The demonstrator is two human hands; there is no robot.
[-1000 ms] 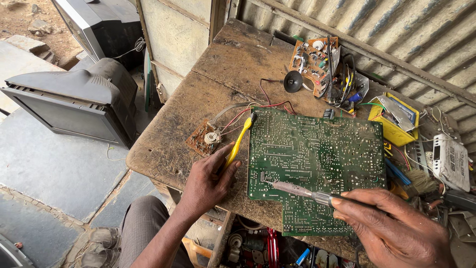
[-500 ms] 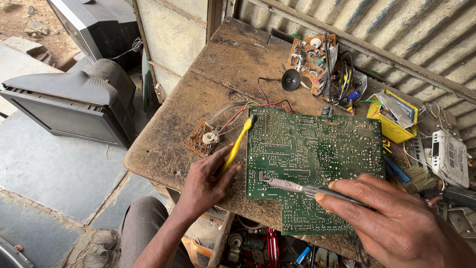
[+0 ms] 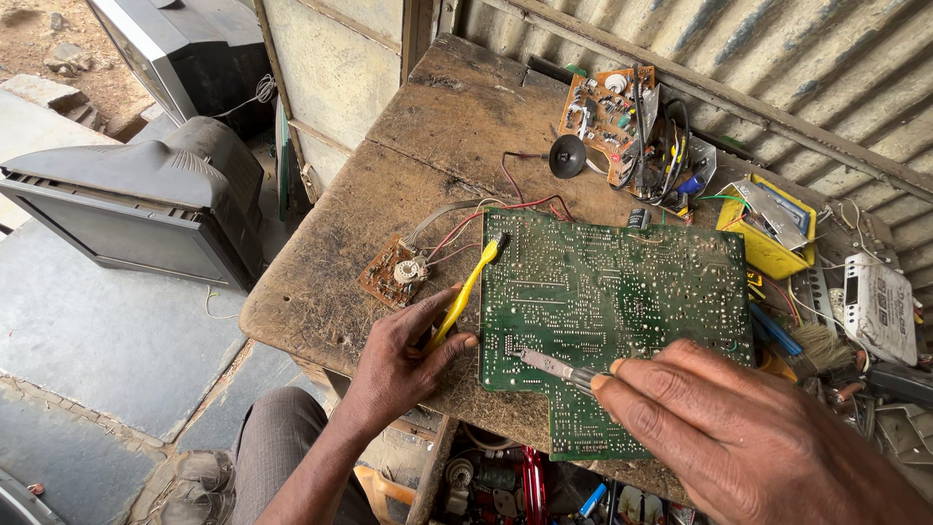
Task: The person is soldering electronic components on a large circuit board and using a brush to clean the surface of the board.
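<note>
Green circuit board [image 3: 612,321] flat at table [image 3: 330,282] front edge, overhanging | left hand [image 3: 408,355] closed on yellow tool [image 3: 465,294] beside board's left edge | right hand [image 3: 748,437] gripped metal probe [image 3: 554,366] on board | bare wood left, clutter right.

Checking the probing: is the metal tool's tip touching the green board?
Touching: head view shows the metal tool, held by the right hand, tip resting on the green board.

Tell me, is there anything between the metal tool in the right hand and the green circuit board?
Nothing visible. The right hand holds the metal tool, whose tip lies over the bare solder side of the green circuit board. The left hand holds a yellow tool at the board's left edge.
</note>
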